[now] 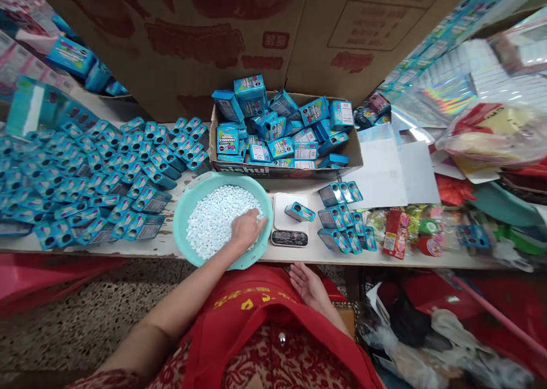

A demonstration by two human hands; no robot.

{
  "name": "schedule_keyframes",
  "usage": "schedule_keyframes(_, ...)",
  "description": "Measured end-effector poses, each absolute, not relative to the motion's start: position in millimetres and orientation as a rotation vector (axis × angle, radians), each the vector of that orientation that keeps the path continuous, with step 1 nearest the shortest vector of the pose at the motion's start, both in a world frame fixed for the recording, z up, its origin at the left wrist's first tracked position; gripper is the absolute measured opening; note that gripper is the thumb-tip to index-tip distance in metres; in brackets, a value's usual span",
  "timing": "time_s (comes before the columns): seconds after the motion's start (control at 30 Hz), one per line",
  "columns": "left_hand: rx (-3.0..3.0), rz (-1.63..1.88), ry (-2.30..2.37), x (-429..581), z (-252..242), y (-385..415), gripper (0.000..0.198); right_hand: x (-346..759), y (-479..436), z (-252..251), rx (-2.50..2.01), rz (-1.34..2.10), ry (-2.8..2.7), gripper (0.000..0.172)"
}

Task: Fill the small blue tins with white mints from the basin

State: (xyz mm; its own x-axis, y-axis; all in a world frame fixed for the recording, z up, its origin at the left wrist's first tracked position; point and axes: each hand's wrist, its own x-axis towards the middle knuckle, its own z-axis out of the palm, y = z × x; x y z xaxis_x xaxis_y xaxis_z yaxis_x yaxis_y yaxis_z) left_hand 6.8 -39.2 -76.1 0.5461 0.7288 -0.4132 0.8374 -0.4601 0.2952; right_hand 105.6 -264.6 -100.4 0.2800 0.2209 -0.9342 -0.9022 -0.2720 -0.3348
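My left hand (248, 229) reaches into a mint-green plastic bowl (180, 218) filled with small white candies (213, 215). Its fingers are curled down into them at the bowl's right side, and the fingertips are hidden. Palm up and with fingers apart, my right hand (308, 285) is empty just below the table's front edge. A small kitchen scale (289, 238) with a dark display panel lies right of the bowl. On its white plate rests one blue candy box (299, 211) on its side, showing a round hole in its end.
Many blue boxes (106, 178) cover the table's left side. Behind the bowl, a carton (290, 172) holds more blue boxes. Small rows of boxes (346, 218) stand right of the scale, near wrapped sweets (427, 229) and white sheets (378, 170). A large cardboard box (256, 41) rises behind.
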Motion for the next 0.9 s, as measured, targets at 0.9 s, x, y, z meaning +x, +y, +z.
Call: schedule_keyframes(0.9,0.235,0.503,0.977,-39,-98,15,0.027,114,-260,-110,-1.816,0.957,0.207,0.049)
